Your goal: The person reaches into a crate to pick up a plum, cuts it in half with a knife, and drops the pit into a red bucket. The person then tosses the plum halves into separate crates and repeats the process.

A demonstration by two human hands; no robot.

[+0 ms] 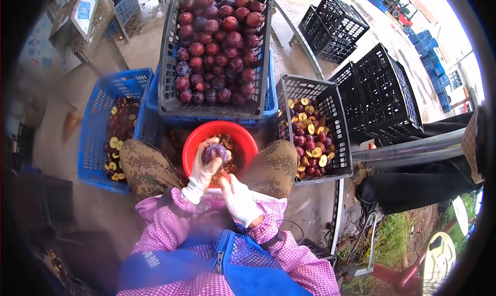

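Note:
My left hand (199,173), in a white glove that leaves the fingertips bare, grips a dark purple plum (214,153) over the red bowl (250,150). Just below it is my right hand (239,200), also in a white glove. Its fingers are closed near the plum, with a small orange-red bit at the fingertips; what they hold is too small to make out. Inside the bowl lie brownish plum pits and scraps (227,141). Beyond the bowl, a black crate (209,110) heaped with whole plums (219,53) rests on a blue crate (273,97).
A blue crate (89,141) at my left and a black crate (345,141) at my right hold cut plums, yellow inside. Stacked black crates (380,97) stand further right. Another person's dark-clothed leg (418,190) reaches in from the right. A metal-legged table (85,24) is at upper left.

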